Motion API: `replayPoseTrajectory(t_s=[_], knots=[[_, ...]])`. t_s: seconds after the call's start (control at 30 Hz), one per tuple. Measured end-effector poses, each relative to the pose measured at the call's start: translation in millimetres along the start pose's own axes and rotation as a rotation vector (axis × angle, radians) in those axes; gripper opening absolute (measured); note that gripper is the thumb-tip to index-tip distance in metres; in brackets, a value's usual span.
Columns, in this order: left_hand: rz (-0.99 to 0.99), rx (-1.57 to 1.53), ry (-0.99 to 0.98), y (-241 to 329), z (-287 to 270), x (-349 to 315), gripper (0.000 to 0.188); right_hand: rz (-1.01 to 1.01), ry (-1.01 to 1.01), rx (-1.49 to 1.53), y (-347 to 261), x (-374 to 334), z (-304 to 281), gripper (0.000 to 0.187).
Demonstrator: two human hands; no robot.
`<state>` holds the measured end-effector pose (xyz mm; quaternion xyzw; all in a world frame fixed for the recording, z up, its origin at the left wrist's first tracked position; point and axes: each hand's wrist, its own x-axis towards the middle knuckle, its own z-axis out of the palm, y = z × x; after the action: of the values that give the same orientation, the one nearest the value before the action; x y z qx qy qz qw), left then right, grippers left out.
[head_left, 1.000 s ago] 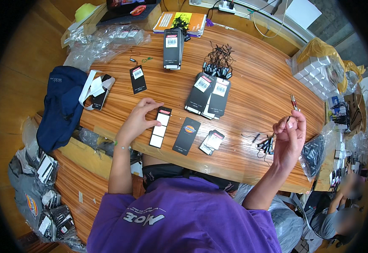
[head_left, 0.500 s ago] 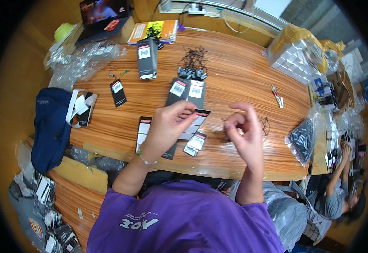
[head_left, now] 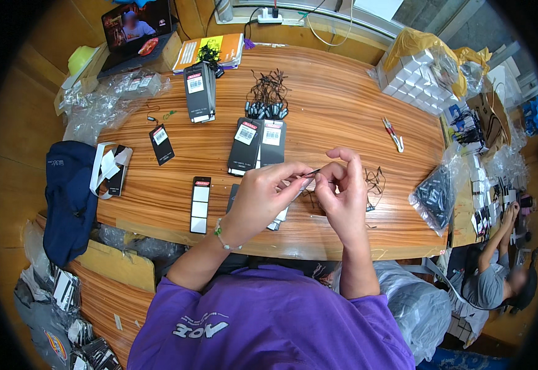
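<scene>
My left hand [head_left: 258, 194] pinches a black-and-white hang tag [head_left: 306, 179], tilted so that it shows almost edge-on. At the tag's far end my right hand [head_left: 344, 194] is closed, thumb against index finger; whatever lies in that pinch is too small to make out. Black cord loops [head_left: 375, 180] lie on the table beside and behind the right hand. Two dark stacks of hang tags [head_left: 244, 148] with white barcode stickers sit beyond the hands, and a bundle of black strings [head_left: 269, 92] lies past them. One tag with white panels [head_left: 200, 206] rests left of my left wrist.
A taller tag stack [head_left: 199, 92] stands farther back, with a single tag [head_left: 161, 145] to its left. Red-and-white snips [head_left: 393, 134] lie at the right, near a bag of black parts [head_left: 434, 196]. White boxes [head_left: 414, 80] fill the far right corner. A co-worker [head_left: 497, 280] sits at right.
My right hand has closed in on the tag in my left hand, and the two now meet. The tag has tilted to edge-on. The whole view has shifted slightly.
</scene>
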<state>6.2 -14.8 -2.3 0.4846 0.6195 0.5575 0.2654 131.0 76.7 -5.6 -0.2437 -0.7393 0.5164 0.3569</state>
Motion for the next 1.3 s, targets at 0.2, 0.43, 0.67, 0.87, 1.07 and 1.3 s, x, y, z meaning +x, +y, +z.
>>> replayPoseTrajectory(t_s=[0.2,0.43,0.67,0.87,1.07,1.3], knots=[[0.276,0.225,0.053,2.0,1.6,1.0,0.019,0.124,0.091,0.335,-6.5,-2.1,6.7,0.022],[0.674,0.590,0.186,-8.1,3.5,5.7,0.021,0.195,-0.032,0.421,12.5,1.7,-10.8,0.009],[0.653,0.506,0.193,-18.0,-5.6,5.1,0.014,0.037,0.218,0.852,12.7,11.6,-26.2,0.008],[0.541,0.239,0.212,-21.6,-1.3,3.4,0.016,-0.031,0.082,1.089,11.0,18.5,-22.9,0.010],[0.422,0.162,0.208,-18.3,3.6,4.8,0.017,0.036,-0.146,1.314,11.2,16.3,-11.6,0.013],[0.336,0.263,0.251,-20.7,10.1,1.7,0.025,0.037,-0.107,1.362,13.9,16.5,-6.9,0.013]])
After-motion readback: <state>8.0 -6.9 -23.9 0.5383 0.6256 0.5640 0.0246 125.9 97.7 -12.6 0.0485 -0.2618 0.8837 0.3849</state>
